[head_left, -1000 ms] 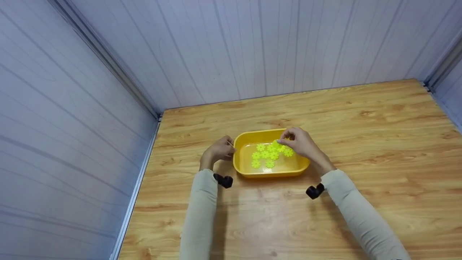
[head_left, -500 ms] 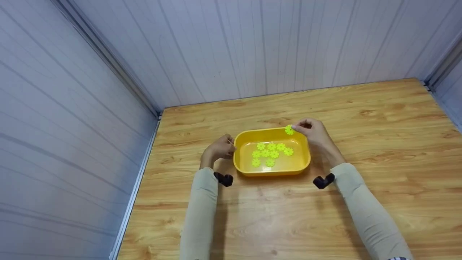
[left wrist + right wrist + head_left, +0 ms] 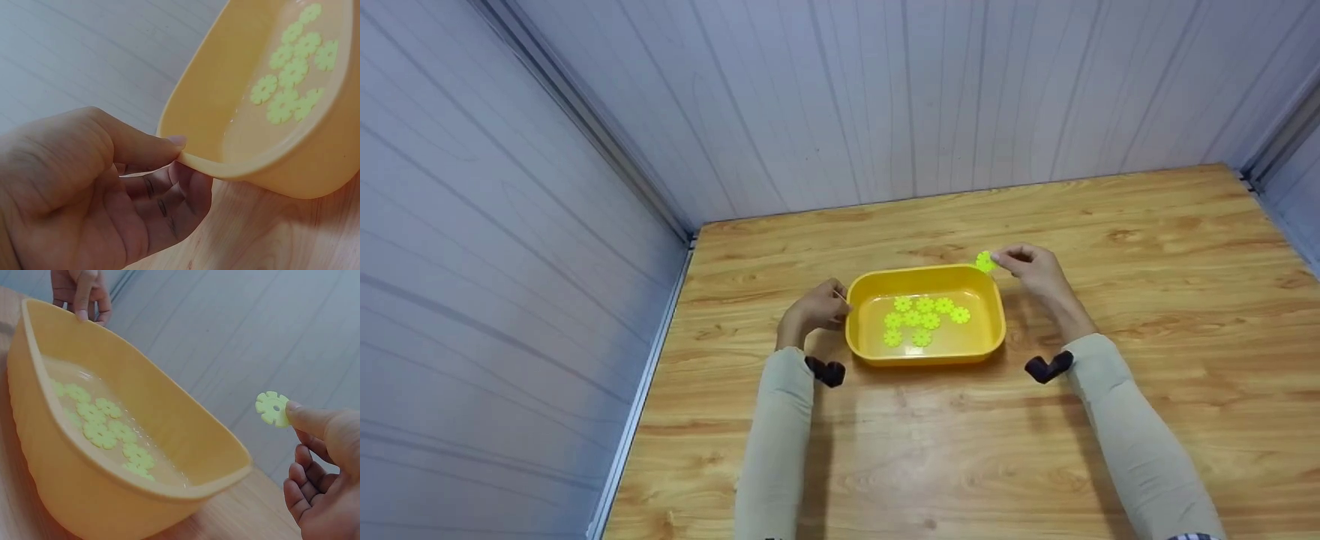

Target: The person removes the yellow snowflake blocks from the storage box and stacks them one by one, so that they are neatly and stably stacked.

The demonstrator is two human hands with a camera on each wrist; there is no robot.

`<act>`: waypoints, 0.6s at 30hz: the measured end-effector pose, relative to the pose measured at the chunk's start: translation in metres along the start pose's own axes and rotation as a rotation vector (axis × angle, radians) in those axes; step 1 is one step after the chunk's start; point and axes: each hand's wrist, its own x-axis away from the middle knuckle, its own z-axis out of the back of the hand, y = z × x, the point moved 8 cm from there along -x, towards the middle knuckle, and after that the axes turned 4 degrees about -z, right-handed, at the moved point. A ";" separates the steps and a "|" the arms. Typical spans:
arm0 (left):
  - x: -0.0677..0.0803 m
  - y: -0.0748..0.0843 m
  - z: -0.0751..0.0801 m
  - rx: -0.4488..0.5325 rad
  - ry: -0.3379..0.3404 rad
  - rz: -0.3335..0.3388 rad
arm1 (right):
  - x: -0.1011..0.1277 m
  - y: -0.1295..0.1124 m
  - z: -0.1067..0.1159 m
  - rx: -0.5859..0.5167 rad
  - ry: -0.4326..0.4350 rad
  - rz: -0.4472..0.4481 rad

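A yellow plastic tub [image 3: 994, 311] [image 3: 247, 169] [image 3: 185, 489] stands on the wooden table and holds water with several green snowflake discs [image 3: 922, 319] [image 3: 292, 84] [image 3: 101, 424] floating in it. My left hand [image 3: 817, 309] [image 3: 107, 180] pinches the tub's left rim between thumb and fingers. My right hand [image 3: 1031, 266] [image 3: 320, 461] is raised just past the tub's far right corner and pinches one green snowflake disc [image 3: 984, 262] [image 3: 272, 408] above the table.
The wooden table [image 3: 1147, 247] is boxed in by pale panelled walls [image 3: 885, 97] at the back and on the left [image 3: 495, 300], with a metal corner post [image 3: 1282, 127] at the right.
My right hand lifted one green disc out of the water and carried it up and right, past the tub's far right corner. The left hand kept its hold on the rim.
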 end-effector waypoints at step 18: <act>-0.002 -0.002 0.000 0.008 -0.012 -0.005 | -0.006 0.043 0.042 0.102 0.096 -0.121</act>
